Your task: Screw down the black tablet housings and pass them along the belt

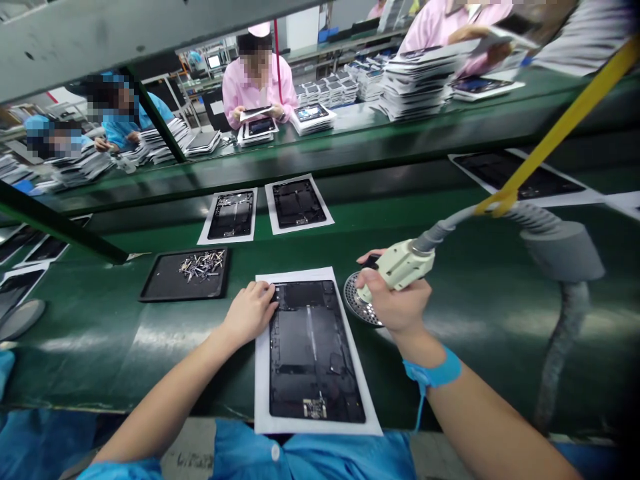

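Clothing (325,460) is cropped, left grip (251,311) loose on tablet (317,347), right (400,304) clamping partly hidden tool (404,264).

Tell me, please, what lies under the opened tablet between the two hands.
A white sheet lies under the opened tablet, its margin showing on all four sides, with the green worktop below. The tablet covers the sheet's middle, so anything else between them cannot be seen.

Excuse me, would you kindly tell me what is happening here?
The person's left grip touches the upper left edge of a black tablet-like device lying on a white sheet. Their right grip holds a pale green corded tool to the right of the sheet. A black tray of small parts sits farther left.
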Tool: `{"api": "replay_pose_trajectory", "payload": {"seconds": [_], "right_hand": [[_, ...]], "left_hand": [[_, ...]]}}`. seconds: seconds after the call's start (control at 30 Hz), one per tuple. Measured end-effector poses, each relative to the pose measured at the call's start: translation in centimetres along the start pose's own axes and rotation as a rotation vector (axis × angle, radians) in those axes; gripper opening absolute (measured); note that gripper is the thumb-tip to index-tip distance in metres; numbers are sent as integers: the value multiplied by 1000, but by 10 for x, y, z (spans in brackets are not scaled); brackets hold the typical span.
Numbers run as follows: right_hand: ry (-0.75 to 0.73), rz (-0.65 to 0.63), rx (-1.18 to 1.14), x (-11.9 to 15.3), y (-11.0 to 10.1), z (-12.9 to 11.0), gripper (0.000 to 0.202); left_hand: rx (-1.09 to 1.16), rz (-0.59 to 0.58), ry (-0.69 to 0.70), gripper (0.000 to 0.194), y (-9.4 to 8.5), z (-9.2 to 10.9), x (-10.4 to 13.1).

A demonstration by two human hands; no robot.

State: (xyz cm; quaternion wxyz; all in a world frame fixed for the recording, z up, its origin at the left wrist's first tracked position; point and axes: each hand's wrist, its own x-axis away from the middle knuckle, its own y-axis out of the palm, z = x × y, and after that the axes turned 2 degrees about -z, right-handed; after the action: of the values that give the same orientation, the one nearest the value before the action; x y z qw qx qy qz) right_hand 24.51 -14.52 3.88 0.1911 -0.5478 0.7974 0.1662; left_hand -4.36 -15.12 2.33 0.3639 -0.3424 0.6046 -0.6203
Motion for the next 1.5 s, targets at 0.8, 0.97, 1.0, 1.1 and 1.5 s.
{"api": "replay_pose_trajectory", "payload": {"seconds": [0.8, 0.97, 1.0, 1.1, 1.5], "right_hand": [[-27, 12, 16, -2, -1, 5, 18], [-24, 24, 34, -1, -2, 11, 23], [-18, 20, 46, -1, -2, 11, 23], [-7, 16, 78, 1, -2, 10, 21], [-17, 2, 120, 3, -1, 8, 19]], "left_hand": [[430, 123, -75, 19, 13, -37, -40], [461, 170, 16, 21, 22, -40, -41], [465, 169, 35, 21, 23, -41, -40], [473, 157, 73, 21, 24, -44, -39], [495, 127, 94, 21, 22, -49, -43]]}}
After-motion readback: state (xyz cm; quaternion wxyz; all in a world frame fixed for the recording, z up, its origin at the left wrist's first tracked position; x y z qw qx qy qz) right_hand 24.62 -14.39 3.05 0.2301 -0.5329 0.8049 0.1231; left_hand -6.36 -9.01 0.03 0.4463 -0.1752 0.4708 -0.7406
